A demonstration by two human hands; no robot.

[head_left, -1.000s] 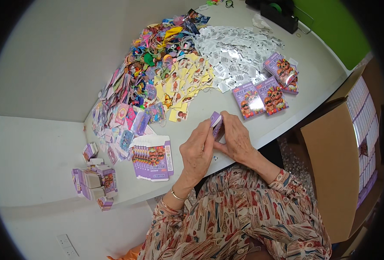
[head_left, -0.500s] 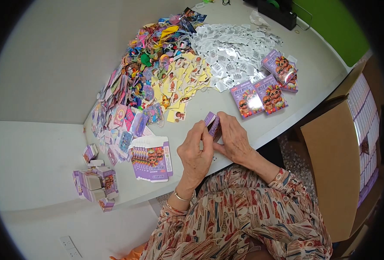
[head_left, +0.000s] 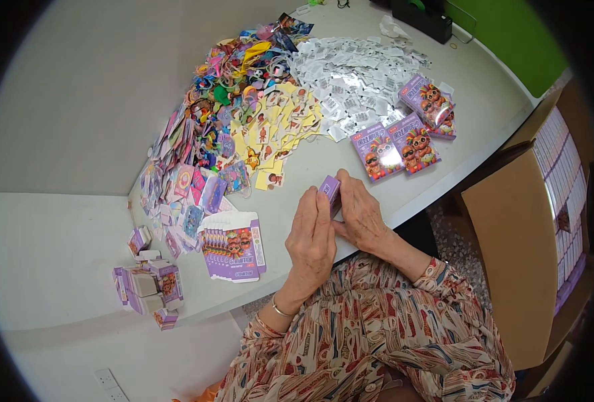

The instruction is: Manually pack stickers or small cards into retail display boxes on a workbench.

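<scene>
Between my two hands stands a small purple carton (head_left: 330,187), narrow side up, at the near edge of the table. My left hand (head_left: 312,240) presses along its left side with the fingers together and stretched forward. From the right, my right hand (head_left: 362,213) grips the same carton with bent fingers, the thumb low near its close end. Much of the carton's lower part is hidden by my hands. To the left lies a fanned stack of flat purple cartons (head_left: 233,248). Beyond my right hand are several filled purple boxes (head_left: 414,143) with cartoon figures.
Silvery white sachets (head_left: 357,80) are heaped at the back, beside yellow picture cards (head_left: 267,134) and colourful small toys (head_left: 226,94). Shiny picture packets (head_left: 183,181) lie at left. More small cartons (head_left: 146,285) sit at the table's left edge. A cardboard box (head_left: 511,254) packed with cartons stands at right.
The dark gap at the carton's upper end has gone, and a smooth purple face shows there. My left fingers have straightened from a bent pinch. The view has shifted slightly.
</scene>
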